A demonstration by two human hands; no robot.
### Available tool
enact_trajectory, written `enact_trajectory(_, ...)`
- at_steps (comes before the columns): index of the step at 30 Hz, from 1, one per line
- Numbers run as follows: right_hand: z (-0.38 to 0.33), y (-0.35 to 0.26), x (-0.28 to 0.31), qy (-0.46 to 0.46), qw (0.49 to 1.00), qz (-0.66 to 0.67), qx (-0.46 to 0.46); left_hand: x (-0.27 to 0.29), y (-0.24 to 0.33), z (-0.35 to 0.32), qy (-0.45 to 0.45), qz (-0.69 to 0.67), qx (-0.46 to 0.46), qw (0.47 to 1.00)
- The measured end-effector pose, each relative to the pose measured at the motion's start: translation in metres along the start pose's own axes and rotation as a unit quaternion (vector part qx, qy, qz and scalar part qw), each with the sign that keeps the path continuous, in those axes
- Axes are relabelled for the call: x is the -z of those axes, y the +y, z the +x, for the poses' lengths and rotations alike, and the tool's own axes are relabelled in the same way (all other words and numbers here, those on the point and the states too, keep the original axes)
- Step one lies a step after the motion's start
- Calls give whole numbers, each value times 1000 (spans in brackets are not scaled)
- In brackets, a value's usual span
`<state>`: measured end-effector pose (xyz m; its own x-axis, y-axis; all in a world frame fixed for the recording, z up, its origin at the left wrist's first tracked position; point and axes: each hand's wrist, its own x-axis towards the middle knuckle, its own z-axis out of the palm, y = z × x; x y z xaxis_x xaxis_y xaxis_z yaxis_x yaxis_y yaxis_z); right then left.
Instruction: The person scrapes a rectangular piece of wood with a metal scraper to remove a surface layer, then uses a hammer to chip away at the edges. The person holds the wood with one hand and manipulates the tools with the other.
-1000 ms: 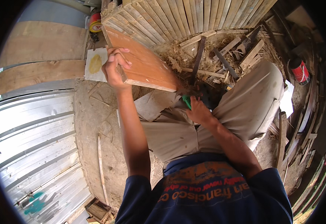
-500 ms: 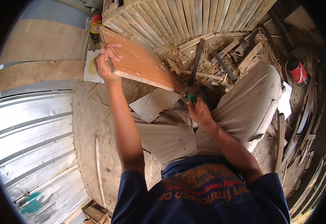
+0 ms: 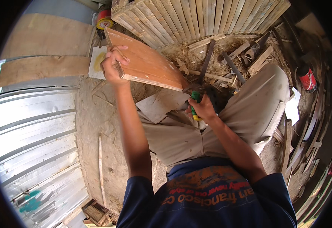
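My left hand (image 3: 113,64) grips the near left edge of a reddish-brown plywood board (image 3: 147,60), fingers curled over its upper face. The board is tilted, and its far right end reaches down between my legs. Beside that end, my right hand (image 3: 204,108) is closed around a hand tool with a green and yellow handle (image 3: 195,102). The tool's working end lies in shadow by the board's corner, so its kind cannot be made out. Below the board, a pale flat sheet (image 3: 162,104) rests by my left thigh.
Slatted wood (image 3: 200,17) stands in front. Wood scraps (image 3: 261,59) and dry debris litter the ground ahead. A red can (image 3: 307,79) is at right near stacked sticks (image 3: 287,144); another red and yellow can (image 3: 104,21) is at far left. Corrugated metal (image 3: 37,136) lines the left side.
My right hand has shifted slightly toward me with the tool, and more of the green and yellow handle shows. My left hand keeps its grip on the board. The whole view has shifted a little.
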<state>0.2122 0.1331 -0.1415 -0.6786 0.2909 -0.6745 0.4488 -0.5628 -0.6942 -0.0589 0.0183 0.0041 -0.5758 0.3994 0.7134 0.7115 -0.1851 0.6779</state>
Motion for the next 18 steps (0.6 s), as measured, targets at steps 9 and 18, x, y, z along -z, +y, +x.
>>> enact_trajectory(9, -9, -2, -17, 0, 967, 245, -64, -21, -9, 2, 4, -9, -94, 996)
enact_trajectory(18, -13, 11, -19, -23, 988, 156, -8, -52, 3, 11, -8, 48, -85, 995)
